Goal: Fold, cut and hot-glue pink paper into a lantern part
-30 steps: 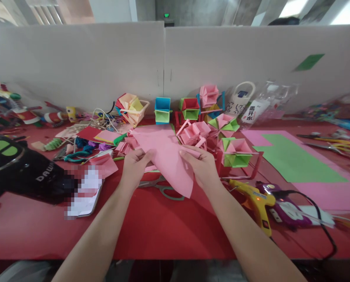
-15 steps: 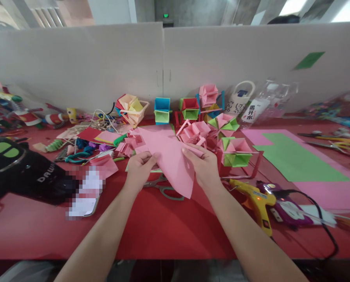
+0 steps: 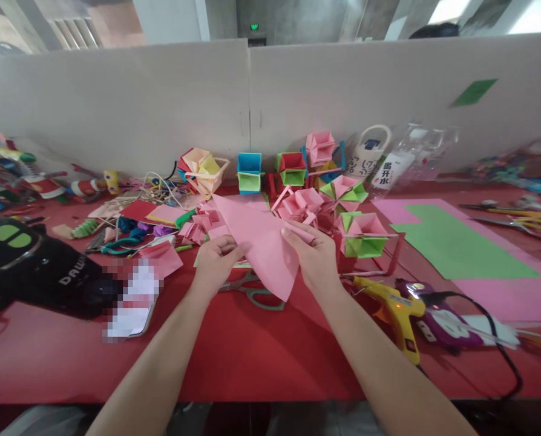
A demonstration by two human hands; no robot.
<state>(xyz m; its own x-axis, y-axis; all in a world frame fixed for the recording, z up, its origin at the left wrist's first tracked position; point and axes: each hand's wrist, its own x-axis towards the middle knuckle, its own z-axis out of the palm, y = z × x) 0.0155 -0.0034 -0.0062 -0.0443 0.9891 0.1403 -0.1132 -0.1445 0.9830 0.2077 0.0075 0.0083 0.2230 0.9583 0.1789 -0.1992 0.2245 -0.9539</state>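
Pink paper [image 3: 269,253] slants far-left to near-right, back from the near edge of the red table [image 3: 261,357]; our left hand [image 3: 216,261] and our right hand [image 3: 316,254] pinch its sides (so neither is nearer).

1. Folded paper [image 3: 270,254]: plain pink.
2. Table [image 3: 252,363]: solid red.
3. Scissors [image 3: 270,301]: grey-green handles.
4. Glue gun [image 3: 404,315]: yellow, orange-lit spot.
5. Power strip [image 3: 449,327]: purple + white.
6. Appliance [image 3: 48,275]: black, two lime patches, pale lettering.
7. Flat sheet [image 3: 465,242]: green; sheet below [image 3: 524,303]: pink.
8. Small box [image 3: 249,180]: blue over light green.
9. Bottle label [image 3: 392,171]: white, black characters.
10. Partition [image 3: 116,103]: plain greyish white.
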